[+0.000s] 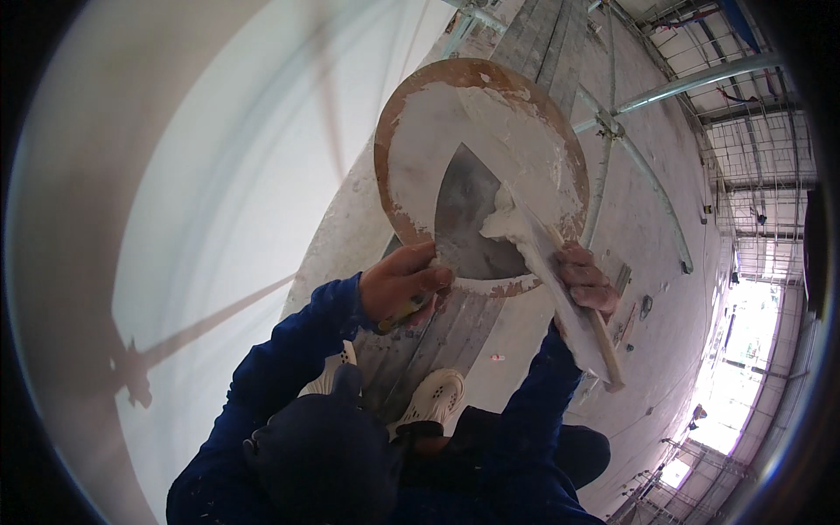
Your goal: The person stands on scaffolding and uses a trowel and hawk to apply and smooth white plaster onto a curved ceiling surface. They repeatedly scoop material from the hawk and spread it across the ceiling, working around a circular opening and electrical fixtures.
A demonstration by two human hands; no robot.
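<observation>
Visibly, the right hand (588,280) holds a plaster-smeared blade (570,313).

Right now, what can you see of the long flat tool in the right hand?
The long flat tool looks pale and smooth, with a tan, wood-like strip along its right edge. White paste clings to its upper left edge. Gripped by the right hand, it slants down rightward, its upper end overlapping a round disc in view.

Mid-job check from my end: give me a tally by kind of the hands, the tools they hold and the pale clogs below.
Hands: 2 (left hand, right hand)
Held tools: 2 (grey fan-shaped scraper, long plaster-smeared blade)
Pale clogs: 2 (left clog, right clog)
Total: 6
</observation>
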